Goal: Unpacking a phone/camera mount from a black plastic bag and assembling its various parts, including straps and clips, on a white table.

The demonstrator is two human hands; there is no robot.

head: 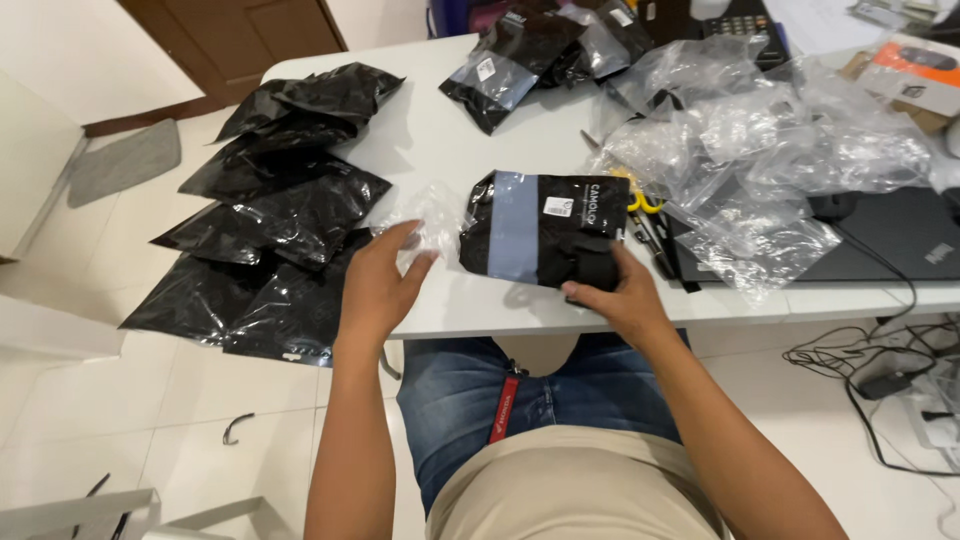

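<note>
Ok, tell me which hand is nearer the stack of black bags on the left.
Left. The left hand rests just beside the stack of black bags; the right hand holds the folded black packet, farther away.

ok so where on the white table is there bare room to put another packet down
Bare tabletop lies between the stack of black bags on the left, the packets at the far edge and the folded black garment packet. A thin strip runs along the near edge. The right side is crowded with clear plastic wrap and a laptop.
</note>
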